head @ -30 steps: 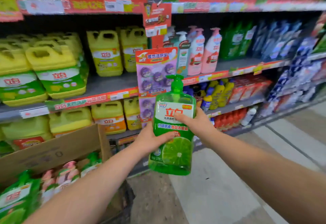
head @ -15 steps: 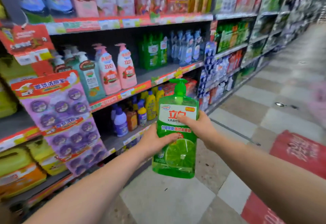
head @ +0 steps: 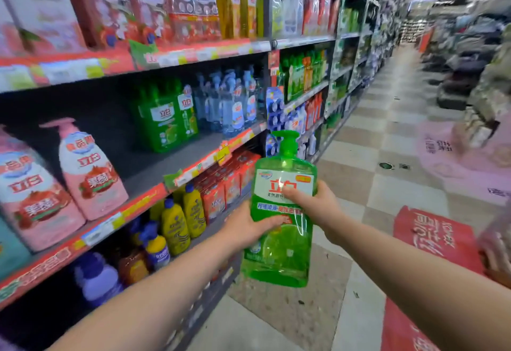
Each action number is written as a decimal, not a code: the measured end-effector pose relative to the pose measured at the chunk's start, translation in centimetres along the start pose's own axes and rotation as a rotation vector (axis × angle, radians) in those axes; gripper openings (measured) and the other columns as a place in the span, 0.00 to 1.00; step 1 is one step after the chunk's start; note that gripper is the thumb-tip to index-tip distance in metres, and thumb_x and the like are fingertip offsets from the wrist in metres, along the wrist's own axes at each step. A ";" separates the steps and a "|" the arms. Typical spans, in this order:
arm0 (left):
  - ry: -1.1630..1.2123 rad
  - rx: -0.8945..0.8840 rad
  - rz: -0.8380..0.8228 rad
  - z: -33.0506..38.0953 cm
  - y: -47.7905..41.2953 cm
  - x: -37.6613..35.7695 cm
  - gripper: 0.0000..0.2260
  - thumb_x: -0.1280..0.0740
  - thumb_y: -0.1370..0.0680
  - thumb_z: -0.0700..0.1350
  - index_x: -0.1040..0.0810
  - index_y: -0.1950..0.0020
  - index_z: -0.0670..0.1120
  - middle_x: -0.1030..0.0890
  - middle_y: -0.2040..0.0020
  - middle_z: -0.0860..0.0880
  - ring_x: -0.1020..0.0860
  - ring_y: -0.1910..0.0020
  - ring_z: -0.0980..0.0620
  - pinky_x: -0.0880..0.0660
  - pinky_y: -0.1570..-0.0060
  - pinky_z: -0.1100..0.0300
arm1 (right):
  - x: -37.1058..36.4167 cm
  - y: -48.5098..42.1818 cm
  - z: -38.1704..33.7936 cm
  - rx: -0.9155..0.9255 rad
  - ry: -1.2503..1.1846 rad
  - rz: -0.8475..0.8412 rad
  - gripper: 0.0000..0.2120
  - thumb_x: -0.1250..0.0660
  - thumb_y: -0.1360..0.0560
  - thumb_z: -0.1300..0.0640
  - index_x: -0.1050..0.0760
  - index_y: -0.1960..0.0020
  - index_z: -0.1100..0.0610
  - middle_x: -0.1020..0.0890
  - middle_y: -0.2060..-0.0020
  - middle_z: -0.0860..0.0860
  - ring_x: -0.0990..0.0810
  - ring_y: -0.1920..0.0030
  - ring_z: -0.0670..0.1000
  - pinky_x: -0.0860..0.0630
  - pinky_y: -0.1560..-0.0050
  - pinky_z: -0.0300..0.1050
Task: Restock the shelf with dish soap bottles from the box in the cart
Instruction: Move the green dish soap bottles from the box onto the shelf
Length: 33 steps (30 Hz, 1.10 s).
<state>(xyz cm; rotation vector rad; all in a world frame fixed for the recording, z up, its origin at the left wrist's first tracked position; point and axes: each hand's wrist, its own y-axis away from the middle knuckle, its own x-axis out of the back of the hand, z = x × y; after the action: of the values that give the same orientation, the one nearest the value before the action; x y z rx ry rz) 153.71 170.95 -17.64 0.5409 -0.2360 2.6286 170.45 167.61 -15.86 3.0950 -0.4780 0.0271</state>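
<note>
A green dish soap bottle (head: 279,251) with a pump top and a lime on its label is held upright in the aisle, in front of the shelving. My left hand (head: 246,226) grips its left side at mid height. My right hand (head: 318,207) grips the right side, thumb across the label. On the middle shelf (head: 154,168) stand matching green bottles (head: 163,121) near the back, with bare shelf surface in front of and left of them. The cart and box are out of view.
Pink pump bottles (head: 88,173) stand at the shelf's left, blue bottles (head: 232,104) to the right of the green ones. Yellow and purple bottles (head: 177,223) fill the lower shelf. The tiled aisle (head: 359,157) runs ahead, with red floor stickers (head: 431,237) at right.
The view has swung right along the aisle; the cart, box and yellow jugs have left the frame. Both hands keep the same hold on the bottle, now nearer the green-bottle section.
</note>
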 end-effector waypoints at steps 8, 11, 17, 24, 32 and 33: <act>0.062 0.006 -0.004 -1.7 -10.7 -0.1 0.11 0.26 0.29 0.46 0.25 0.55 0.59 0.20 0.60 0.63 0.22 0.63 0.73 0.29 0.64 0.78 | 1.3 -12.1 0.7 -0.022 0.009 -0.035 0.13 0.24 0.32 0.56 0.28 0.56 0.50 0.16 0.70 0.40 0.17 0.68 0.39 0.23 0.72 0.32; 0.034 0.041 0.064 -2.7 -14.8 0.0 0.12 0.26 0.30 0.48 0.26 0.53 0.61 0.19 0.55 0.61 0.20 0.55 0.64 0.25 0.54 0.69 | 1.1 -17.1 1.1 -0.045 0.043 -0.083 0.17 0.23 0.34 0.51 0.27 0.51 0.50 0.15 0.55 0.48 0.16 0.55 0.49 0.19 0.51 0.49; -0.033 0.131 0.245 -3.5 -23.5 0.2 0.14 0.26 0.31 0.52 0.26 0.50 0.58 0.18 0.51 0.57 0.20 0.51 0.58 0.25 0.48 0.62 | 1.1 -27.9 0.1 -0.025 0.117 -0.227 0.20 0.23 0.34 0.51 0.25 0.46 0.53 0.16 0.51 0.51 0.17 0.52 0.52 0.20 0.46 0.52; 0.008 0.235 0.505 -2.5 -28.8 1.5 0.10 0.26 0.31 0.53 0.26 0.55 0.59 0.23 0.62 0.67 0.27 0.67 0.79 0.33 0.69 0.81 | -1.6 -37.8 -2.4 0.077 0.189 -0.508 0.18 0.25 0.31 0.55 0.22 0.44 0.58 0.15 0.50 0.54 0.17 0.51 0.51 0.20 0.48 0.46; -0.088 0.395 0.725 -5.3 -30.6 8.5 0.25 0.26 0.32 0.56 0.27 0.40 0.50 0.20 0.46 0.53 0.22 0.47 0.53 0.27 0.51 0.62 | -10.4 -42.5 -3.6 0.124 0.166 -0.791 0.17 0.26 0.30 0.58 0.23 0.42 0.58 0.16 0.47 0.56 0.17 0.48 0.55 0.22 0.43 0.55; -0.087 0.399 0.737 -5.7 -30.9 9.5 0.23 0.26 0.33 0.56 0.27 0.42 0.52 0.20 0.47 0.54 0.22 0.48 0.55 0.27 0.52 0.64 | -11.5 -43.0 -3.8 0.137 0.155 -0.809 0.17 0.27 0.29 0.58 0.23 0.42 0.58 0.16 0.47 0.57 0.17 0.48 0.55 0.21 0.43 0.55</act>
<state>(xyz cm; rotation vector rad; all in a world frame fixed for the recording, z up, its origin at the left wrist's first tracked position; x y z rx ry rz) 158.04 203.48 -16.61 0.8238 0.0960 3.4023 172.40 212.14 -12.53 3.1182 0.8081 0.2936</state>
